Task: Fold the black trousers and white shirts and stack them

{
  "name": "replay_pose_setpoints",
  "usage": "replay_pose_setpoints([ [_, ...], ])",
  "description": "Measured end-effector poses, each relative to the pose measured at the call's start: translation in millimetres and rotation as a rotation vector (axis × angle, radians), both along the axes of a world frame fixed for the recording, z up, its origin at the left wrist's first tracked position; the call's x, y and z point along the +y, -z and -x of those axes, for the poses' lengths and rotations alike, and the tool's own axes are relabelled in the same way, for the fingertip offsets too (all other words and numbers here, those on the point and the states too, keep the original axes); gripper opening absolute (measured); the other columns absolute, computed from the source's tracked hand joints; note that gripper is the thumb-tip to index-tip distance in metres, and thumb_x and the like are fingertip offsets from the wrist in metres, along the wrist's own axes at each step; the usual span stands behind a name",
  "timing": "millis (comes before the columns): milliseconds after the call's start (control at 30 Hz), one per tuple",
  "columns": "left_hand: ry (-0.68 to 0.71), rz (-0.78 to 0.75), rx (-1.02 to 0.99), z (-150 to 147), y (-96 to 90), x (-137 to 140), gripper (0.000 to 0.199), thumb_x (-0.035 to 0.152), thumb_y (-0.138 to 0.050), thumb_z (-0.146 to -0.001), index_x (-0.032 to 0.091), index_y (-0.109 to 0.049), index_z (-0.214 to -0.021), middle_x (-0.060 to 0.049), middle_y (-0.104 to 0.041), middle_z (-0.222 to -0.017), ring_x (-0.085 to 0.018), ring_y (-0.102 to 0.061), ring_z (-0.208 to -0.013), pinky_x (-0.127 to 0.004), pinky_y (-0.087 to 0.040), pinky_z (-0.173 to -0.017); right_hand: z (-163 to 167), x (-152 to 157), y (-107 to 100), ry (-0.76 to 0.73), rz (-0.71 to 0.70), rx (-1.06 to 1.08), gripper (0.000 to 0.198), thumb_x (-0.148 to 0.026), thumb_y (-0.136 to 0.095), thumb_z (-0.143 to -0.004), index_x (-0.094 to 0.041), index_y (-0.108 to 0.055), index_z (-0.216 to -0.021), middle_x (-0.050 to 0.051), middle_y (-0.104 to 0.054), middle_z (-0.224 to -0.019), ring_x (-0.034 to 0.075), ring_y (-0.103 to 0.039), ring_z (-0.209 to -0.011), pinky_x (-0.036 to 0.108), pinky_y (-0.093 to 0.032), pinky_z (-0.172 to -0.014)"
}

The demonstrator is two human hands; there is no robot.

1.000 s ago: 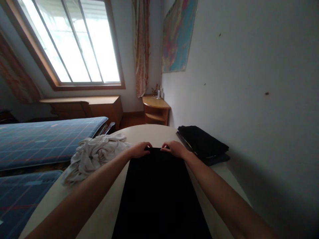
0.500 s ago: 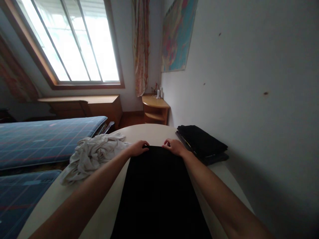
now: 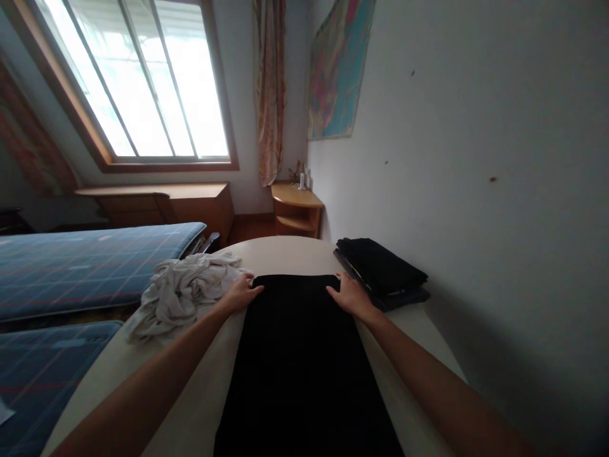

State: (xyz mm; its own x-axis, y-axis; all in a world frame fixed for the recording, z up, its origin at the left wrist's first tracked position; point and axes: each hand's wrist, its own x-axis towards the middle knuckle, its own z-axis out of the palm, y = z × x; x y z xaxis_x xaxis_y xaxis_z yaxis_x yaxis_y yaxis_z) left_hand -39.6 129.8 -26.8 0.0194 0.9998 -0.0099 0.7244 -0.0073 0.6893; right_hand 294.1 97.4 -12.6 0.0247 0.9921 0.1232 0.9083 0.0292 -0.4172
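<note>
Across the pale surface [image 3: 280,251], seen in the head view, the black cloth [image 3: 304,362] lies lengthwise, running out at the bottom edge; the left hand [image 3: 239,292] and the right hand [image 3: 351,296] each pinch one of its far corners between thumb and fingers. It looks already spread flat and smooth, with its far edge nearly straight. On the right, a dark stack [image 3: 380,270] of cloth sits folded, apparently finished, while the whitish cloth [image 3: 185,292] on the left is a crumpled heap, apparently unsorted. Beyond, blue plaid mattresses [image 3: 95,266] stand at left; a bright window [image 3: 143,82], a wooden desk [image 3: 200,192], a corner shelf unit [image 3: 297,197] and a wall map [image 3: 337,76] fill the dim room.
</note>
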Motion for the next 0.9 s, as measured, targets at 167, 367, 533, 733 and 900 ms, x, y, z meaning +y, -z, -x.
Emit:
replay_pose_setpoints([
  [167,-0.011,0.016,-0.109,-11.0,0.5,3.5,0.052,0.023,-0.079,-0.072,0.012,-0.055,-0.116,-0.007,-0.074,-0.088,-0.020,-0.071,-0.077,-0.029,-0.056,-0.070,-4.7,16.0,3.2,0.015,0.029,0.129,0.053,-0.027,-0.075,-0.078,-0.010,-0.059,-0.126,0.016,-0.071,-0.115,0.026,-0.068,-0.107,0.033,-0.051,-0.093],
  [367,-0.068,-0.108,-0.174,-21.7,-11.8,20.1,0.047,0.015,-0.070,-0.080,0.013,-0.053,-0.124,-0.012,-0.072,-0.108,-0.025,-0.069,-0.102,-0.037,-0.053,-0.091,-5.9,43.7,0.2,0.046,-0.069,0.247,0.055,-0.025,-0.071,-0.082,-0.012,-0.052,-0.132,0.015,-0.069,-0.120,0.023,-0.067,-0.110,0.034,-0.051,-0.095],
  [533,-0.120,-0.190,-0.214,-31.9,-18.7,40.9,0.055,0.021,-0.069,-0.085,0.016,-0.047,-0.136,-0.014,-0.069,-0.118,-0.026,-0.066,-0.112,-0.039,-0.047,-0.101,-2.7,66.2,-5.6,0.111,-0.132,0.294,0.056,-0.028,-0.068,-0.086,-0.013,-0.047,-0.136,0.017,-0.067,-0.123,0.027,-0.064,-0.115,0.041,-0.049,-0.099],
  [733,-0.179,-0.087,-0.333,-32.9,-3.5,24.8,0.069,0.026,-0.069,-0.086,0.012,-0.036,-0.145,-0.017,-0.069,-0.118,-0.022,-0.071,-0.095,-0.030,-0.054,-0.083,-3.8,44.7,3.5,0.081,-0.161,0.312,0.062,-0.021,-0.069,-0.081,-0.010,-0.045,-0.137,0.020,-0.059,-0.133,0.027,-0.059,-0.122,0.041,-0.045,-0.105],
  [900,-0.150,-0.008,-0.441,-12.6,8.1,-42.8,0.071,0.038,-0.064,-0.088,0.011,-0.033,-0.146,-0.015,-0.066,-0.118,-0.016,-0.069,-0.074,-0.026,-0.054,-0.064,-18.7,-28.0,12.8,-0.011,-0.101,0.462,0.070,-0.027,-0.068,-0.079,-0.014,-0.040,-0.142,0.018,-0.057,-0.131,0.025,-0.065,-0.109,0.042,-0.050,-0.096],
])
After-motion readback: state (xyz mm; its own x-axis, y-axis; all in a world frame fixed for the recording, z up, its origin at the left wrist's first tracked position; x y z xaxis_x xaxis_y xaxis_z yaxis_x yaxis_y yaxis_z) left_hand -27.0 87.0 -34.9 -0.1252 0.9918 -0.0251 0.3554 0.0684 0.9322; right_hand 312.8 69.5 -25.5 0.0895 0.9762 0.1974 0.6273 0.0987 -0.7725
